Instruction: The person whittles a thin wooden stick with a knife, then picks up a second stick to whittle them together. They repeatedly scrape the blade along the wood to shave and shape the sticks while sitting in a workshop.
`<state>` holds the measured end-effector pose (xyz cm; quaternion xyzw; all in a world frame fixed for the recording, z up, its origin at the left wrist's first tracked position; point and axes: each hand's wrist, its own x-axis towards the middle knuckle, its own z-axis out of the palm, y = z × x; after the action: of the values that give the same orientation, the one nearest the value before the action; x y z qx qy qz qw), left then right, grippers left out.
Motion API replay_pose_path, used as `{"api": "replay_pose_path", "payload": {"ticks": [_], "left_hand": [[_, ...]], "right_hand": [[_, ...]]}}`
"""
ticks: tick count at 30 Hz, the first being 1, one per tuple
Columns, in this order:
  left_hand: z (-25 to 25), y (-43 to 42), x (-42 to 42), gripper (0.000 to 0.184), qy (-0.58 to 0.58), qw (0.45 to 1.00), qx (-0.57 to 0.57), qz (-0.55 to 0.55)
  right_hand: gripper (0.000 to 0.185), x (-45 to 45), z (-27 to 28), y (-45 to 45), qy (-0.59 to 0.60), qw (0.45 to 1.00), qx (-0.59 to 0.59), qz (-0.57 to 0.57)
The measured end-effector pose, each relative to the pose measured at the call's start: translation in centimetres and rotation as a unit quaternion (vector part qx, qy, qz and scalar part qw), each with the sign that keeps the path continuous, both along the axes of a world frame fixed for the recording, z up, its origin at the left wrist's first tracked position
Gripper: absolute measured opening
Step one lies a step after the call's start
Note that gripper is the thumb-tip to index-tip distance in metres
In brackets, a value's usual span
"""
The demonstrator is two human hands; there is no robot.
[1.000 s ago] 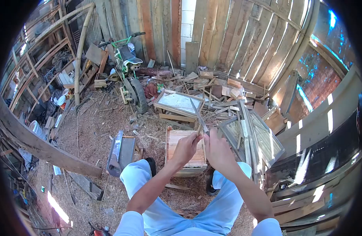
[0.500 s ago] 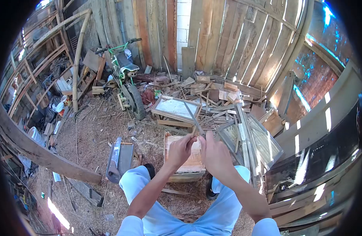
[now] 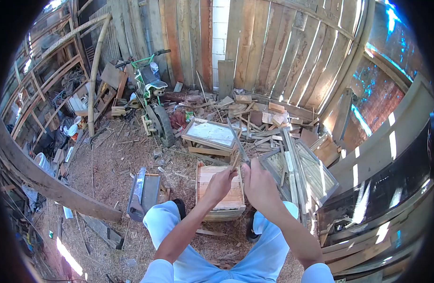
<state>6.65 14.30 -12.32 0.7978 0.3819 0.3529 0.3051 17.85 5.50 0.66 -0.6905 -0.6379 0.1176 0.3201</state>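
Observation:
My right hand (image 3: 261, 185) is closed round the handle of a long knife (image 3: 239, 141), its grey blade pointing away from me and slightly left. My left hand (image 3: 220, 185) pinches a thin strip of wood (image 3: 235, 159) that stands up beside the blade. The two hands are close together, over a wooden box (image 3: 220, 205) with pale slats between my feet. Whether blade and strip touch I cannot tell. The knife's handle is mostly hidden by my fingers.
A handsaw (image 3: 138, 188) lies on a dark panel (image 3: 152, 191) at left. Ahead are a framed white panel (image 3: 211, 132), scrap wood (image 3: 273, 113) and a green motorbike (image 3: 153, 94). Glazed frames (image 3: 316, 172) lean at right; a wooden beam (image 3: 56, 184) crosses the left.
Both hands have shifted slightly, with the left a little lower. The strip now shows more upright, and the knife has tilted a little more upright too.

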Motion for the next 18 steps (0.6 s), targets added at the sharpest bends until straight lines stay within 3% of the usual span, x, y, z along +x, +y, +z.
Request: {"api": "replay_pose_path", "payload": {"ticks": [2,5,8,12,15,18], "left_hand": [[1.6,-0.2,0.4,0.018,-0.067,0.997,0.037,-0.008],[-1.1,1.1,0.7,0.017,-0.017,0.999,-0.026,-0.036],[-1.8,1.1,0.5,0.017,-0.013,0.999,-0.016,-0.027],[-0.6,0.6,0.2,0.016,-0.007,0.999,-0.026,-0.038],[1.5,-0.3,0.1,0.014,-0.002,0.999,0.009,-0.041],[2.8,-0.3,0.5,0.011,-0.047,0.997,0.054,-0.033]], "right_hand": [[0.026,-0.6,0.8,0.0,-0.003,1.000,0.001,-0.019],[0.026,0.1,-2.1,0.2,-0.010,1.000,-0.015,-0.023],[0.026,0.1,-2.0,0.8,-0.021,0.999,-0.028,-0.002],[0.028,0.3,-2.3,0.6,-0.007,1.000,-0.030,0.006],[0.026,-0.2,1.1,-0.6,0.008,0.999,-0.045,-0.013],[0.026,0.0,-1.5,0.0,-0.007,0.999,-0.042,-0.007]]}}
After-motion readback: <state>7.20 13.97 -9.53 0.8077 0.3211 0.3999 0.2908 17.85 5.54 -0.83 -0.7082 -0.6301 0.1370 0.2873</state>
